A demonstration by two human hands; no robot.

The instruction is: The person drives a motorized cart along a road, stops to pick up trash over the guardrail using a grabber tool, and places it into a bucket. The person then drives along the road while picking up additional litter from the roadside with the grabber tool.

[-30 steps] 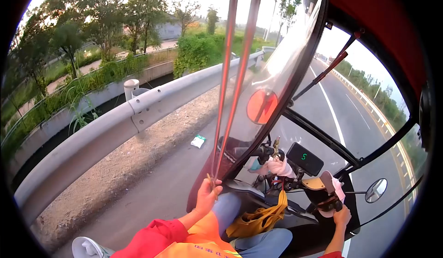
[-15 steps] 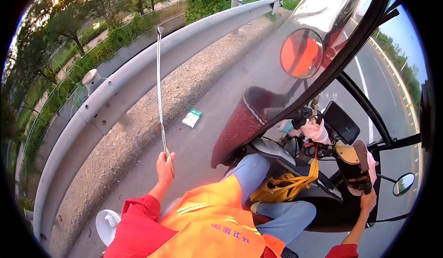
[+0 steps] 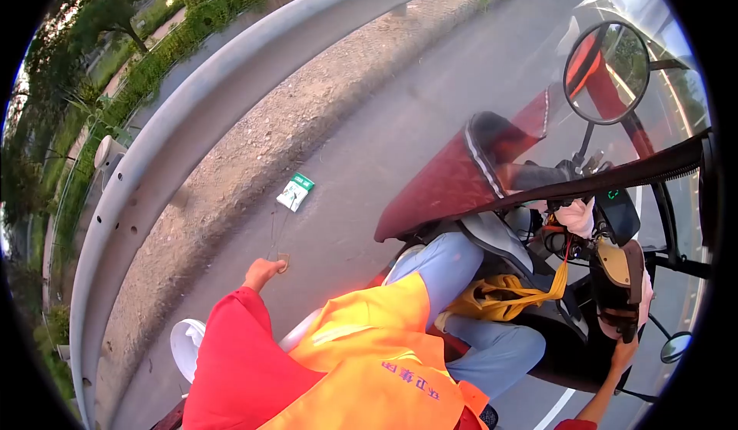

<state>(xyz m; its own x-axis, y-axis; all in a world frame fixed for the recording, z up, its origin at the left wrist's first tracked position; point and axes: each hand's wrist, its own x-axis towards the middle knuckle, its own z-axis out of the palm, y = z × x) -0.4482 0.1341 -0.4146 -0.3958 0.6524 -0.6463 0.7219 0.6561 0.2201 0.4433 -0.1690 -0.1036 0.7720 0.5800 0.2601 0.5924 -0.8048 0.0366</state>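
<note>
My left hand point(image 3: 264, 273) is closed around the handle end of long thin metal tongs point(image 3: 284, 262). The tongs point down and away, their slender arms running toward a green and white packet point(image 3: 295, 192) lying on the grey pavement. Whether the tips touch the packet I cannot tell. On the other side, my right hand point(image 3: 624, 355) is closed at the end of the vehicle's handlebar grip point(image 3: 629, 324), which has a brown and pink cover around it; the fingers are partly hidden.
A metal guardrail point(image 3: 165, 134) curves along the left beside a gravel strip point(image 3: 269, 134). In front of my legs are the vehicle's dark red apron point(image 3: 438, 180), a round mirror point(image 3: 606, 73) and a yellow bag point(image 3: 500, 295). A white bucket-like container point(image 3: 185, 347) is at lower left.
The tongs have swung down from pointing up across the guardrail to pointing at the packet. My view has tilted downward; my right hand stays at the grip.
</note>
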